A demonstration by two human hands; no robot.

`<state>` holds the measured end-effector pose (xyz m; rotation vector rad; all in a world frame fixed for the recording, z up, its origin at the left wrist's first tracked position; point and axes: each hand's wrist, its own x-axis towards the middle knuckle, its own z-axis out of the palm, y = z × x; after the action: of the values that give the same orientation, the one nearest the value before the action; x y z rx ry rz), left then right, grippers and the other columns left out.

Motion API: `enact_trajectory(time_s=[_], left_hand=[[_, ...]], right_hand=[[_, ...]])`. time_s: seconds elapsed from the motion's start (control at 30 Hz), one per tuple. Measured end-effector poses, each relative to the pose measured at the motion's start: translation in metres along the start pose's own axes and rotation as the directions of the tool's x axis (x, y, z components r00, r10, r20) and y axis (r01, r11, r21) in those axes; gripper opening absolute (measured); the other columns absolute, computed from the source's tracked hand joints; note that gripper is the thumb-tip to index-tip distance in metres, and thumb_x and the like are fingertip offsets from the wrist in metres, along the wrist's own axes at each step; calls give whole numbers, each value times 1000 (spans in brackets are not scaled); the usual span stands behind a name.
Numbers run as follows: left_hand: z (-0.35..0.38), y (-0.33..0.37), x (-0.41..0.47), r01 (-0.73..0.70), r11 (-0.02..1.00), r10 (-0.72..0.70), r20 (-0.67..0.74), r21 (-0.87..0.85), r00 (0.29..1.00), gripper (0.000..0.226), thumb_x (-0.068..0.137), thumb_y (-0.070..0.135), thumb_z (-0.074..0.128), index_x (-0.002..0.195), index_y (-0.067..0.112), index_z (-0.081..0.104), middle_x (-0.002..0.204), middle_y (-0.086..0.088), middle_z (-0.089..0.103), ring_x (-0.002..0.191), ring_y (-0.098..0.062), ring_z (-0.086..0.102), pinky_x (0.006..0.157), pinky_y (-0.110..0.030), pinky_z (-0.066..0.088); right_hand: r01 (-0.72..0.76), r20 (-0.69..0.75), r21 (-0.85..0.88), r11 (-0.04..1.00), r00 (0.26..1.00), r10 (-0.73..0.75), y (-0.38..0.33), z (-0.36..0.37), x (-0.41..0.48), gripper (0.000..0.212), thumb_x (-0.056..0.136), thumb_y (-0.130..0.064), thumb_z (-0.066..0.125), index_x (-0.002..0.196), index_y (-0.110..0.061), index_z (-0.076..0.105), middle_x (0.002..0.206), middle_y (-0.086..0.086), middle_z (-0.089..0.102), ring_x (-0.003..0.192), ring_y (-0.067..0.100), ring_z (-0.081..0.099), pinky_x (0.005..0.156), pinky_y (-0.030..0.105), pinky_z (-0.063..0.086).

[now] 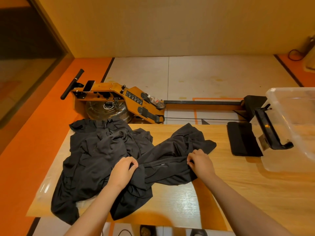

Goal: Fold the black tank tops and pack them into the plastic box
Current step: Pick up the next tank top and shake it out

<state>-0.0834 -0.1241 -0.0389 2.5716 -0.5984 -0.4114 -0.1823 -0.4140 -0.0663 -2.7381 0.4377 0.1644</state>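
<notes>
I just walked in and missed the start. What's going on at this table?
A person is working through black tank tops on a wooden table. The left hand and the right hand both grip one crumpled tank top, stretched between them. A heap of unfolded tops lies to the left. One folded top rests on the table beside the clear plastic box, not yet in it.

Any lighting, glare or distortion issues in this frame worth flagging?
Head view: warm orange cast; wide-angle stretch toward the edges; glare on the table and box; the top gripped by the left hand and right hand shows little fold detail; hands sharp.
</notes>
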Motion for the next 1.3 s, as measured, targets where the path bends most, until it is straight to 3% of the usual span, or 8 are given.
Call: enact_trajectory(time_s=[0.17, 0.3, 0.43, 0.5, 0.67, 1.07, 1.2, 1.3], left_hand=[[-16, 3, 0, -2, 997, -11, -158, -83, 987, 11, 94, 20, 60, 86, 27, 57, 93, 15, 56, 92, -3, 52, 81, -21, 42], [-39, 14, 3, 3, 978, -51, -223, -210, 973, 10, 95, 17, 59, 88, 24, 60, 90, 12, 60, 86, -2, 56, 74, -17, 42], [-60, 26, 4, -5, 961, -79, -292, -278, 953, 8, 96, 14, 56, 94, 20, 52, 83, 3, 59, 72, -10, 57, 63, -26, 43], [-68, 30, 6, -20, 965, -63, -306, -263, 950, 8, 97, 12, 54, 96, 20, 54, 86, 5, 59, 74, -9, 56, 63, -21, 41], [-79, 38, 4, -27, 968, -48, -291, -251, 956, 15, 95, 10, 57, 92, 23, 65, 94, 14, 65, 90, 2, 58, 74, -11, 40], [-103, 50, -3, -82, 966, -14, -365, -245, 931, 19, 84, 14, 73, 100, 22, 66, 89, 10, 65, 88, 0, 59, 74, -14, 41], [-122, 61, 2, -139, 970, 52, -391, -199, 919, 15, 83, 12, 73, 93, 22, 70, 86, 12, 66, 83, 3, 59, 71, -9, 44], [-142, 75, 8, -197, 967, 115, -413, -162, 903, 14, 84, 14, 74, 87, 26, 70, 83, 13, 68, 80, 4, 61, 72, -12, 47]], right_hand=[[116, -105, 185, 976, 990, -98, -3, -12, -4, 10, 87, -24, 66, 81, -23, 58, 88, -10, 54, 93, 11, 46, 83, 28, 37], [125, -150, 356, 926, 986, -76, -10, -34, -5, 12, 88, -21, 65, 80, -20, 56, 91, -10, 59, 96, 8, 48, 86, 27, 41], [33, -41, 523, 852, 999, -14, -21, -64, -2, 11, 97, -23, 51, 88, -19, 48, 81, 0, 62, 76, 16, 61, 68, 35, 51], [31, -39, 537, 843, 999, -12, -25, -76, 0, 10, 98, -24, 49, 89, -22, 46, 76, 5, 60, 68, 22, 59, 61, 34, 48], [53, -64, 651, 757, 998, -15, -28, -94, -2, 9, 93, -14, 59, 89, -21, 55, 83, 8, 60, 82, 25, 58, 78, 37, 49], [54, 37, 516, 855, 996, -85, -33, -126, -9, 34, 90, -6, 62, 120, -24, 63, 110, -8, 61, 100, 6, 56, 89, 23, 48], [68, -8, 500, 863, 997, -73, -31, -142, -12, 22, 89, -10, 65, 109, -17, 69, 100, -9, 64, 97, 7, 58, 82, 20, 45], [59, -72, 501, 863, 997, -26, -28, -163, -11, 8, 87, -13, 69, 95, -11, 72, 91, -4, 67, 93, 12, 62, 83, 27, 51]])
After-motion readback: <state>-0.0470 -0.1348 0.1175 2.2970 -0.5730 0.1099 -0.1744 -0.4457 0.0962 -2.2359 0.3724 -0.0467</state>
